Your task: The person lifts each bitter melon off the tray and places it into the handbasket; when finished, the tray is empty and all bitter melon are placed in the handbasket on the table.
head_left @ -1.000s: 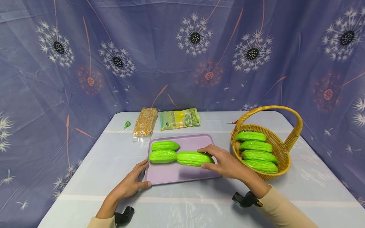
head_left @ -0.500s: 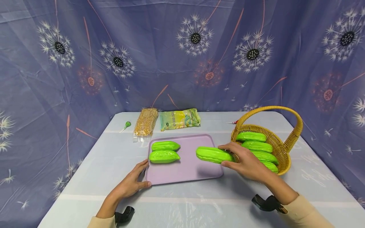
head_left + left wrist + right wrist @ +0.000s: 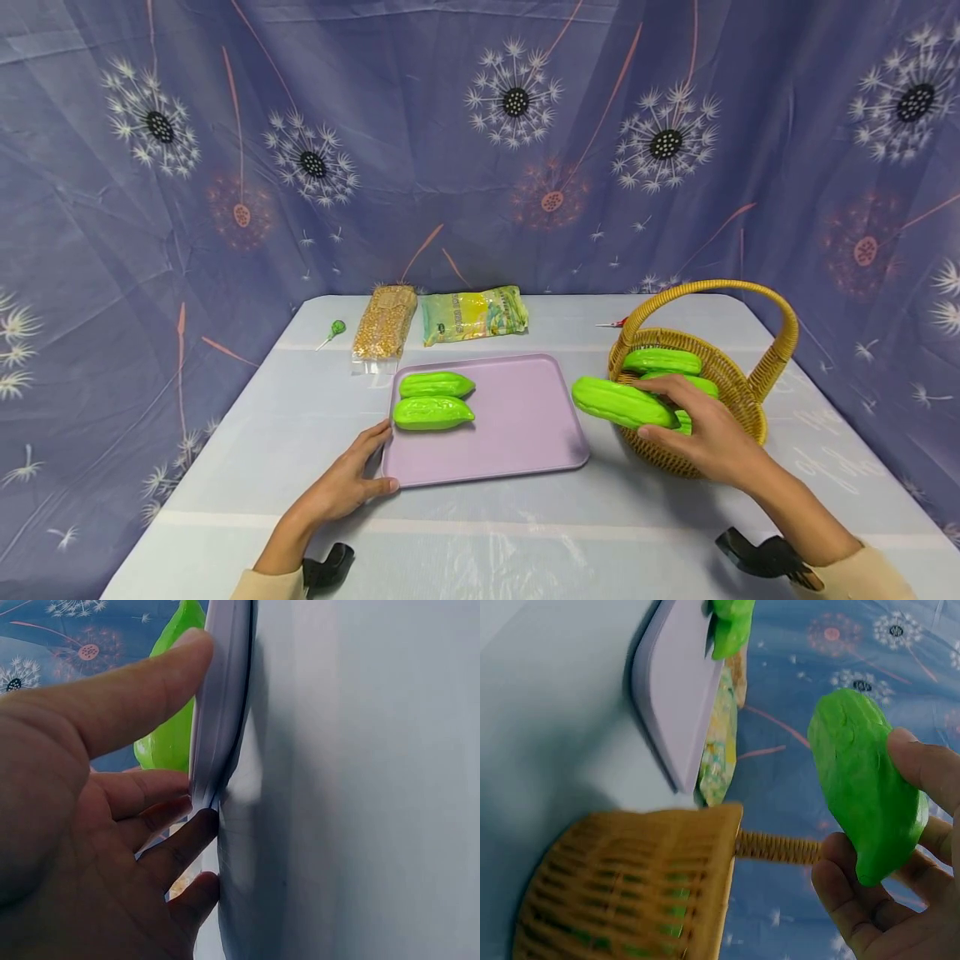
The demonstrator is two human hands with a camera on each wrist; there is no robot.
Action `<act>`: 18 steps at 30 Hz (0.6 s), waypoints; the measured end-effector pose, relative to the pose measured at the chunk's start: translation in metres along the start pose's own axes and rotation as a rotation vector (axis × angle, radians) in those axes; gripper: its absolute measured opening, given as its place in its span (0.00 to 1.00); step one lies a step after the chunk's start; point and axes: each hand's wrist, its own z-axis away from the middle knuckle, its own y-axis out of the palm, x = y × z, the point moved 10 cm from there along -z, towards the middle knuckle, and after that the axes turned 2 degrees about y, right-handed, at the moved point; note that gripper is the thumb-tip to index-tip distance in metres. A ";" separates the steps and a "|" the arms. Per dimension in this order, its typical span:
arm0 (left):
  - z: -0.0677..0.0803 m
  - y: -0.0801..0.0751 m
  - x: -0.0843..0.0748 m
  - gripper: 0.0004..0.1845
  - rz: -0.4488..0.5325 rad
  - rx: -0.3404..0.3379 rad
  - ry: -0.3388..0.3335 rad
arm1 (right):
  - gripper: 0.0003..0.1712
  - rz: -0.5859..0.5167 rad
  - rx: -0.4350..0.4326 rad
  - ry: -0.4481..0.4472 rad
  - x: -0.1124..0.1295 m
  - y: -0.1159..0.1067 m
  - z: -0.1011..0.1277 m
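My right hand (image 3: 705, 427) grips a green bitter melon (image 3: 621, 403) by one end, between thumb and fingers, above the left rim of the wicker basket (image 3: 656, 454). In the right wrist view, that bitter melon (image 3: 862, 772) tapers to a point near the fingers. More bitter melons (image 3: 663, 361) lie in the basket, partly hidden behind the hand. Two bitter melons (image 3: 432, 413) rest side by side on the left of the purple tray (image 3: 517, 442). My left hand (image 3: 347, 477) rests at the tray's left edge, its thumb and fingertips touching the rim, fingers loosely extended.
Behind the tray lie a clear bag of yellow kernels (image 3: 384, 325) and a yellow-green packet (image 3: 475, 316). A green lollipop (image 3: 336, 328) lies at the back left. Red-handled scissors or a similar tool (image 3: 617, 322) show beside the basket's tall handle (image 3: 780, 333).
My right hand has lifted the bitter melon from the tray and carried it right, to the basket's left rim. The left hand has stayed at the tray's edge.
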 end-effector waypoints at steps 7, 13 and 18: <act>0.000 0.000 -0.001 0.45 0.000 -0.004 0.014 | 0.34 0.030 -0.043 0.065 -0.021 -0.015 0.011; 0.000 -0.001 0.000 0.45 -0.006 -0.009 0.015 | 0.35 0.060 -0.083 0.078 -0.035 -0.025 0.017; 0.000 0.000 0.002 0.45 -0.007 -0.007 0.012 | 0.34 0.070 -0.089 0.116 -0.048 -0.029 0.023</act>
